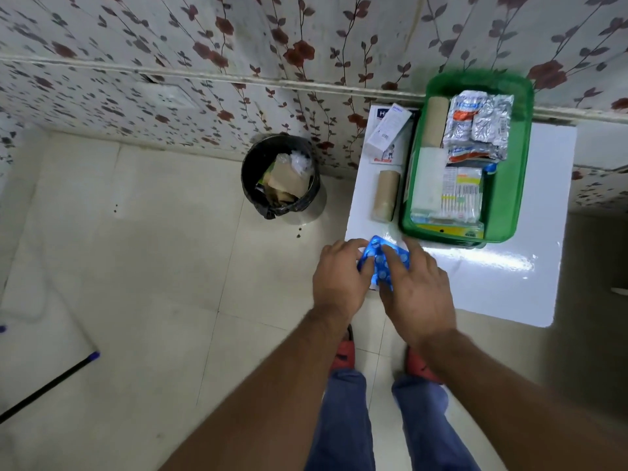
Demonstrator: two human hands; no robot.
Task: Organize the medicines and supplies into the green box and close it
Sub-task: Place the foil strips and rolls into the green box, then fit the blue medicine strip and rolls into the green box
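Note:
The open green box [509, 185] stands on a white table [492, 277], holding a tan bandage roll [436, 120], silver foil packets [479, 127], white gauze [430, 178] and a pack of swabs [462, 195]. Left of the box lie a second tan roll [386, 195] and white medicine cartons [390, 130]. At the table's near left corner my left hand [339, 280] and my right hand [418, 290] both grip blue blister strips [382, 263]. No lid is visible.
A black bin [282, 178] with rubbish stands on the tiled floor left of the table. The floral wall is right behind the box. A dark stick [51, 385] lies on the floor at far left. My feet in red slippers are below the table edge.

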